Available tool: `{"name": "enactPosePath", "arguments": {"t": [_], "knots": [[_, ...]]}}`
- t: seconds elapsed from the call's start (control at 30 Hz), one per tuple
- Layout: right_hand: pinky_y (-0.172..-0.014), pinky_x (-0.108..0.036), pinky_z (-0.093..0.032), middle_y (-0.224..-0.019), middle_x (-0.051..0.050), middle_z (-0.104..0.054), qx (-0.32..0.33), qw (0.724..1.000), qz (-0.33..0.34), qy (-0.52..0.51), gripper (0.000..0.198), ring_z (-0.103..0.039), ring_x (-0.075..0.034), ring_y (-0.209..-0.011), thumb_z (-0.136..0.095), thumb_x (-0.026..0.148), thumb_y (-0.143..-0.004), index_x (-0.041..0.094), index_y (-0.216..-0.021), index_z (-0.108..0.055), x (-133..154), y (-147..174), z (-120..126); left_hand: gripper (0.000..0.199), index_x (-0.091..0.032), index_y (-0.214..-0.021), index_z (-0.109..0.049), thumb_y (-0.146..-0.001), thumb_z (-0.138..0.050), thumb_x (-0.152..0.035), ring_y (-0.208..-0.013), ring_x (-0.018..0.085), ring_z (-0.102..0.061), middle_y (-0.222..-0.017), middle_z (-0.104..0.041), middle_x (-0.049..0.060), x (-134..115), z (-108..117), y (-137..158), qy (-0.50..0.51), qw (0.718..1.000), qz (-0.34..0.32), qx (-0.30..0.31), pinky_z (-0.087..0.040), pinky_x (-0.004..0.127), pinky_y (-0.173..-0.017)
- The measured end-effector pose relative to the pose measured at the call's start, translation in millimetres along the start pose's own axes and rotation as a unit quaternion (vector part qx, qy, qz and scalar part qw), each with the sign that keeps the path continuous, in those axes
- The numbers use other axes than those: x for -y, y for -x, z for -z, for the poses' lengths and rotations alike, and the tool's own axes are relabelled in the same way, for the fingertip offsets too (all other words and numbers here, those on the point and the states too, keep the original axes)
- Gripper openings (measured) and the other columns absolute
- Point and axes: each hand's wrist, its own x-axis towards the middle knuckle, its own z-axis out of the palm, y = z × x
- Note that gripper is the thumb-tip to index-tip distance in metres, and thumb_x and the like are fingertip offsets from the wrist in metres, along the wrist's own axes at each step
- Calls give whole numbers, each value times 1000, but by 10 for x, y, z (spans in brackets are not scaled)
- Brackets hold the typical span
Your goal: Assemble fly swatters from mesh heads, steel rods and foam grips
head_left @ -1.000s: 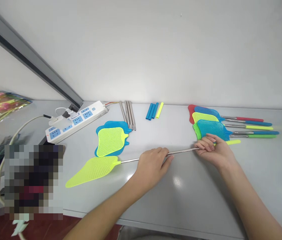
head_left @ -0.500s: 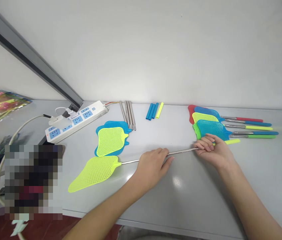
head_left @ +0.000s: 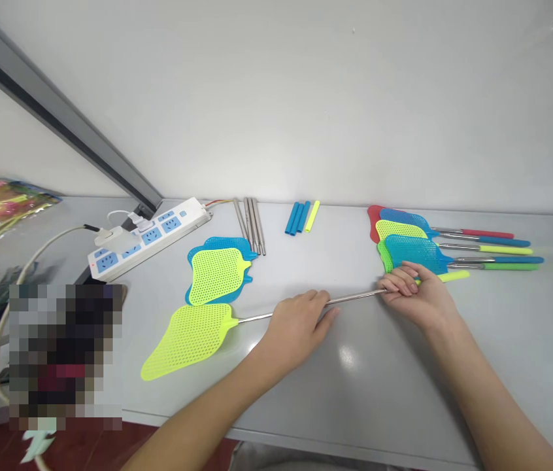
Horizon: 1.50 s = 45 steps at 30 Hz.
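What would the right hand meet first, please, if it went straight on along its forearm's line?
Probably the nearest blue swatter head, just beyond the right hand, though depth is unclear and it might pass above.

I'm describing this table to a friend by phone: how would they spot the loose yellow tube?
On the grey table, look along the white wall. Between the metal rods and the pile of swatters lie four short tubes. The yellow tube is rightmost; the other three are blue.
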Motion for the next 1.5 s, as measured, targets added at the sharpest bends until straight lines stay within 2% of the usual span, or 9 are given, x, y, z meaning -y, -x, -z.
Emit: {"name": "enactPosePath", "arguments": {"t": [0.83,1.5], "knots": [[-35,-23,-24,-43,8,-10,-18,997,-6,-71,31,-16,-8,-33,-42,7,-67,20,-54,-17,-35,-2,-23,29,-20,-91,-45,-86,-23,-38,-68,17,-54,-77,-57,1,54,-73,5,-4,1000,-21,8,-35,27,-54],[-34,-22,-24,-43,8,-10,-20,998,2,-63,31,-16,-7,-33,-42,7,-66,20,-55,-16,-44,-11,-26,28,-20,-88,-42,-86,-23,-40,-67,17,-53,-76,-57,1,52,-60,-5,-4,1000,-19,20,-34,26,-54]]}}
